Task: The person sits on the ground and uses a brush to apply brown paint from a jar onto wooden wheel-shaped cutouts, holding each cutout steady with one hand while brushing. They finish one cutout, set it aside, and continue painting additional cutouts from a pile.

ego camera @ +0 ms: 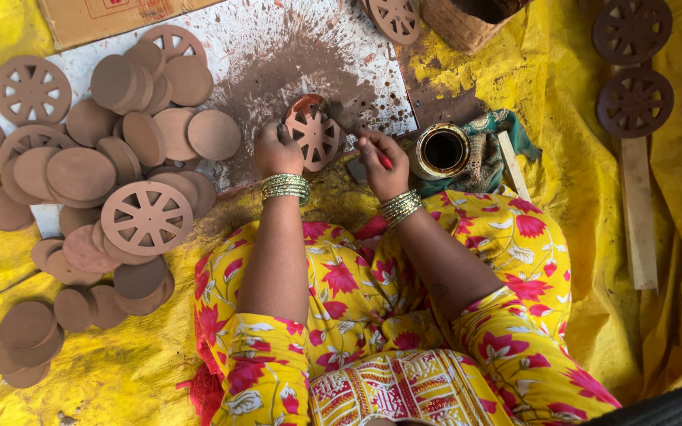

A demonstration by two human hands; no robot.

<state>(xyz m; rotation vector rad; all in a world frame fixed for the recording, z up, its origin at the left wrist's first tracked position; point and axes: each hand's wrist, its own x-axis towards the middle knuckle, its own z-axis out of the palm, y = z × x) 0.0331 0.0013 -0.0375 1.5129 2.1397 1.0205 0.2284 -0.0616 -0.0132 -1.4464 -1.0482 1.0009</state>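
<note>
My left hand (276,150) holds a round clay wheel with cut-out spokes (313,134) tilted on a paint-splattered white board (270,47). My right hand (380,162) grips a red-handled paintbrush (357,130) whose dark bristles touch the wheel's upper right edge. Part of the wheel's rim is wet reddish brown. A brass pot of dark paint (442,150) stands just right of my right hand, on a green cloth (491,150).
A heap of unpainted clay discs and spoked wheels (120,158) lies to the left on yellow sheeting (120,371). Two dark painted wheels (633,67) rest on a wooden strip (639,205) at the right. A basket (467,20) and another wheel (394,17) sit at the top.
</note>
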